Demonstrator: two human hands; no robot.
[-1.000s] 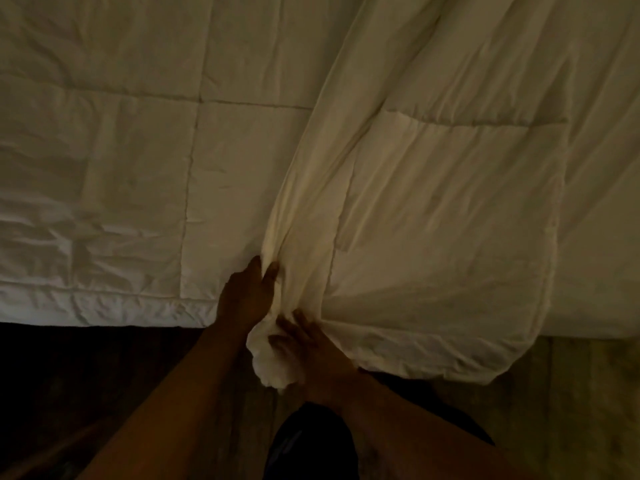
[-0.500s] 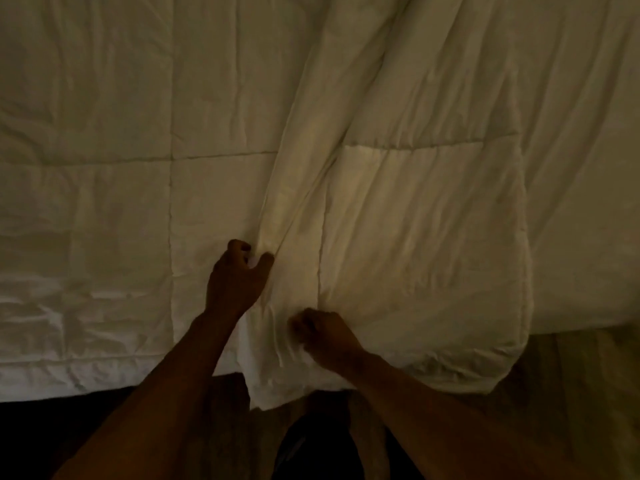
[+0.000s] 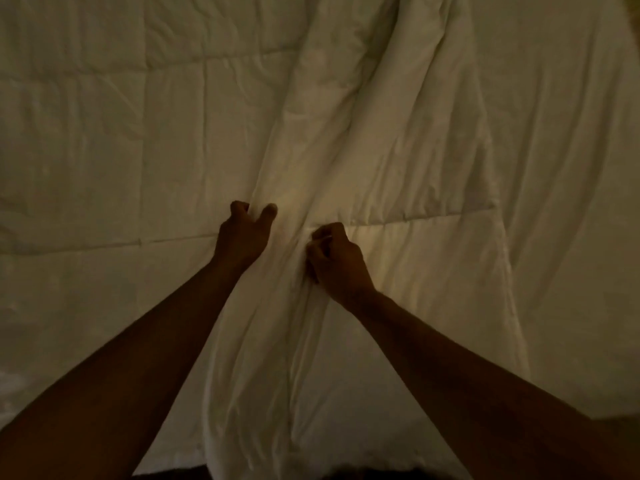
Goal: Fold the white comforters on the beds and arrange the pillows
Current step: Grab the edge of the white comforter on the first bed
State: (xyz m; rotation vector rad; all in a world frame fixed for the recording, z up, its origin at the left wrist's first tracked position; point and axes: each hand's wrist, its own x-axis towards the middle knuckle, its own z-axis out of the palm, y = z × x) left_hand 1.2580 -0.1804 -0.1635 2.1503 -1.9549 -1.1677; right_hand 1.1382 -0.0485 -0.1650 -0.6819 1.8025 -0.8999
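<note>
A white quilted comforter (image 3: 398,174) covers nearly the whole view in dim light. A folded-over flap of it runs from the top middle down to the near edge, lying on the flat quilted layer (image 3: 104,150) at the left. My left hand (image 3: 244,233) pinches the flap's left edge, thumb and fingers closed on a ridge of fabric. My right hand (image 3: 336,259) is a fist bunched on the flap a little to the right. Both forearms reach in from the bottom corners. No pillow shows.
A smoother white sheet area (image 3: 571,168) lies to the right of the flap. A thin dark strip of floor (image 3: 173,474) shows at the bottom edge below the bed. A small patch of something brown shows at the top right corner (image 3: 633,15).
Both hands have moved up and away from the bed's near edge, carrying the comforter flap farther onto the bed. The view has shifted forward, so most of the floor has dropped out of sight.
</note>
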